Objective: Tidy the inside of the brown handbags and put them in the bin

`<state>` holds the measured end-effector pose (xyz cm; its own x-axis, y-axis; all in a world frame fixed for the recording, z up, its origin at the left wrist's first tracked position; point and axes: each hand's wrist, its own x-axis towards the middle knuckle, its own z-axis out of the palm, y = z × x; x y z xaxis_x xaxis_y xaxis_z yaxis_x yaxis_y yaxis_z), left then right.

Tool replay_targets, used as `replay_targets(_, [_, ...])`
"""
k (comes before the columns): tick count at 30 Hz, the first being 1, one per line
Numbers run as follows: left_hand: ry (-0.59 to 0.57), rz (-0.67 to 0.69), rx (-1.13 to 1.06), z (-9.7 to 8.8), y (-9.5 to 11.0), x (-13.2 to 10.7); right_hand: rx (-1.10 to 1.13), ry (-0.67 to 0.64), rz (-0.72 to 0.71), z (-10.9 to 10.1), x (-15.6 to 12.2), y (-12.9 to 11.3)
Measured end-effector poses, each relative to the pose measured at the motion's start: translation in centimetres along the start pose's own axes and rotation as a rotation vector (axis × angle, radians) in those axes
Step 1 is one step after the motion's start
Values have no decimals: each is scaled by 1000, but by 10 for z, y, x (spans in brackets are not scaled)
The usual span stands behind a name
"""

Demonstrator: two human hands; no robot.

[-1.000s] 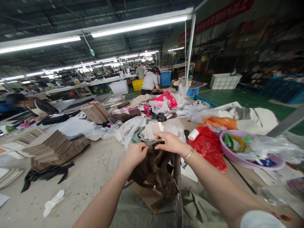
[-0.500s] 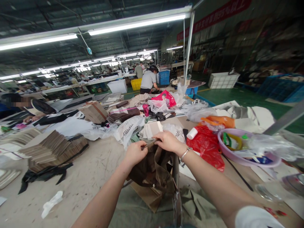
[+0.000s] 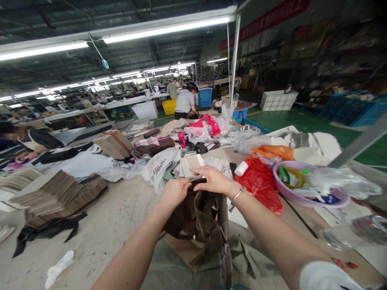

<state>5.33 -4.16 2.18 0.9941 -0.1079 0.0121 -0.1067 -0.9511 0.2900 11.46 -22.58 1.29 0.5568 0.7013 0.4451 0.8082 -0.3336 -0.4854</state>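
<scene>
A dark brown fabric bag (image 3: 208, 219) stands at the table edge in front of me, its mouth facing up and its inner folds showing. My left hand (image 3: 174, 194) pinches the far rim of the bag between thumb and fingers. Close beside it, my right hand (image 3: 214, 181), with a bracelet at the wrist, holds the same rim, thumb below and fingers over the top. A small metal fitting (image 3: 194, 237) shows on the bag's near side. Below the bag lies a brown flat panel (image 3: 184, 251). Just beyond my hands is a stack of pale cards (image 3: 191, 164).
Stacked brown boards (image 3: 57, 197) and black strips (image 3: 48, 231) lie left. To the right are a red plastic bag (image 3: 261, 183), a purple basin (image 3: 279, 187) and a clear jar (image 3: 359, 231). One person (image 3: 186, 100) bends over work further back; another (image 3: 36, 139) is at far left.
My left hand has slid right along the rim, closer to my right hand. The right hand's fingers have lifted and straightened slightly. The whole view has shifted a little.
</scene>
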Motion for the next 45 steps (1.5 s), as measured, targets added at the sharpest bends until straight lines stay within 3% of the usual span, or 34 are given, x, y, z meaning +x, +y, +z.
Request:
replay_targets(6, [25, 66, 69, 6, -6, -1, -1, 189, 89, -7, -37, -10])
replay_targets(12, [64, 263, -107, 3, -7, -6, 77, 323, 300, 15, -88, -25])
replay_targets(15, [45, 286, -144, -4, 0, -6, 106, 342, 406, 26, -99, -38])
replay_targets(21, [8, 170, 71, 1, 10, 3, 149, 313, 529, 37, -109, -63])
replay_targets(27, [32, 132, 229, 4, 11, 5, 152, 175, 604, 46, -133, -85])
replay_targets(32, [53, 13, 230, -2, 11, 2, 212, 43, 694, 54, -154, -95])
replay_targets(35, [63, -38, 233, -8, 8, -3, 260, 19, 686, 52, -155, -93])
replay_targets(39, [103, -100, 229, -22, -3, -8, 65, 38, 635, 32, -138, -74])
replay_targets(42, [157, -205, 199, -46, -14, -17, -57, 68, 567, 10, -121, -58])
replay_targets(45, [210, -289, 63, -79, -13, -50, -53, 165, 445, 1, -100, -55])
